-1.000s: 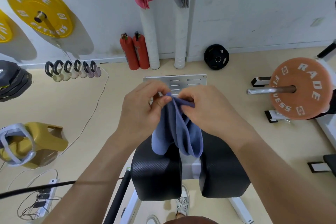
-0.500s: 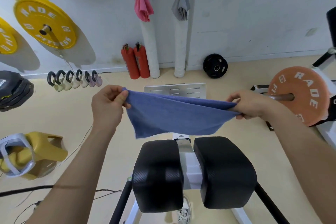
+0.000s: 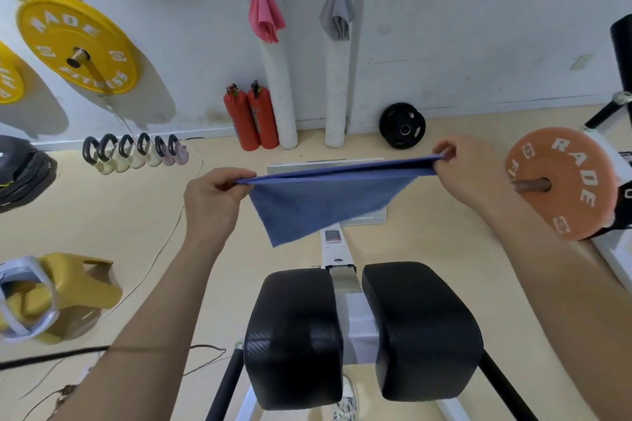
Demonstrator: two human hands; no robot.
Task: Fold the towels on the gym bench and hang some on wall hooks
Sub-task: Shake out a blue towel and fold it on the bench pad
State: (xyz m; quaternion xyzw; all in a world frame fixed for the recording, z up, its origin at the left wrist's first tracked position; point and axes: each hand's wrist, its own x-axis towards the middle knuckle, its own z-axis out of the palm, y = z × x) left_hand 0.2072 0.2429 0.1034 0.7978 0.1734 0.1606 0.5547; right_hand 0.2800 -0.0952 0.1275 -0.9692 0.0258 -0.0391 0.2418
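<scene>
Towel (image 3: 325,207) edge taut between left hand (image 3: 213,196) and right hand (image 3: 470,169), above bench (image 3: 424,328).

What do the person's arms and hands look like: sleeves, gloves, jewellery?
Left hand and right hand bare: no gloves, rings or watch visible. Forearms bare, no sleeves in frame. A thin dark line crosses the left forearm; band or cable, unclear.

Towel (image 3: 321,208) taut between left hand (image 3: 212,202), right hand (image 3: 468,171)
</scene>
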